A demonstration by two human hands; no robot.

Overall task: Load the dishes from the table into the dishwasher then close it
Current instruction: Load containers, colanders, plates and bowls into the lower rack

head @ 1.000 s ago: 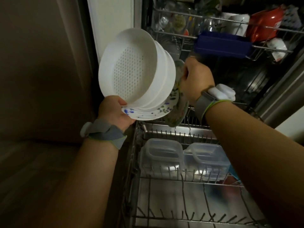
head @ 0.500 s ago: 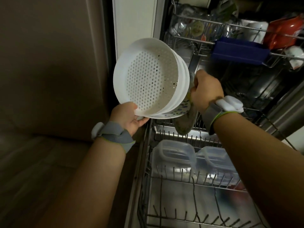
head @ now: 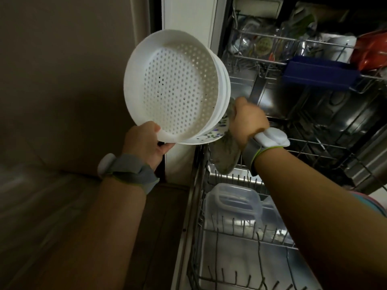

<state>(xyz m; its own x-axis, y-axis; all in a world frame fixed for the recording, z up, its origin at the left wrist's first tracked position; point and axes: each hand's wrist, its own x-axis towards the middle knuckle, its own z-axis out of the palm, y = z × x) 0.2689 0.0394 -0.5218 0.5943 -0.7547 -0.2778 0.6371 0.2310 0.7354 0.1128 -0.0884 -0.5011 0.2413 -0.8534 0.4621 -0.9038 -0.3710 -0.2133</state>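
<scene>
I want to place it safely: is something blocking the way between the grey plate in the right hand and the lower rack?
Nothing visible. The grey plate hangs above bare prongs of the lower rack; the plastic containers sit nearer.

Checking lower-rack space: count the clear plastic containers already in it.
2. One clear container sits at the back of the lower rack; a second is beside it, partly hidden by the right arm. More may be hidden.

We see a dim, shadowy scene; our right hand [head: 247, 120] blurs, glare marks the rack [head: 230, 178], edges bend.
</scene>
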